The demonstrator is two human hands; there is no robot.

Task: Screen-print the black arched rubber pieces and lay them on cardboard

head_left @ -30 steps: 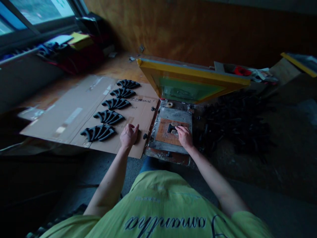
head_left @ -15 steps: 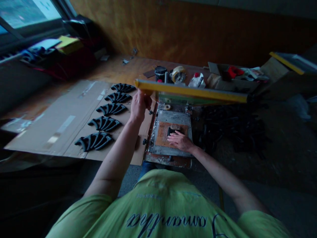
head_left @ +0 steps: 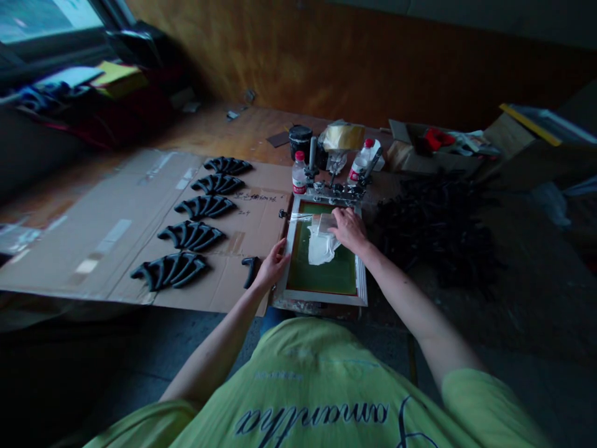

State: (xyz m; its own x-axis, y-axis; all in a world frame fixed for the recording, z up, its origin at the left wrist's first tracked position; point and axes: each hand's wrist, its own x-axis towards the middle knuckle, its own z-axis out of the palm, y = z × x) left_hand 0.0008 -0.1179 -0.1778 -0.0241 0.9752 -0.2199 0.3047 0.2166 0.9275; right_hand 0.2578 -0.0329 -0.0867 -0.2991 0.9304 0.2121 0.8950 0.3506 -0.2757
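Observation:
A screen-printing frame (head_left: 362,286) lies flat over the printing base, its green mesh (head_left: 321,280) showing. White ink (head_left: 321,250) is smeared on the upper middle of the mesh. My right hand (head_left: 349,229) is closed on a pale squeegee (head_left: 323,223) at the far end of the ink. Along the frame's left side rests my left hand (head_left: 273,266), open, fingers stretched out and nearly touching the rim. Just left of that hand, a single black curved piece (head_left: 250,271) lies on cardboard. Whatever is beneath the screen is hidden.
Several fanned groups of black curved pieces (head_left: 180,270) lie on the cardboard sheet (head_left: 112,205) at left. A dark heap of such pieces (head_left: 438,230) is at right. Behind the frame stand red-capped bottles (head_left: 299,174), a black tub (head_left: 300,140) and metal clamps (head_left: 336,190).
The screen frame, raised in my left hand before, is now down flat. My right hand has left the base and now grips the squeegee. My left hand has dropped to the frame's side.

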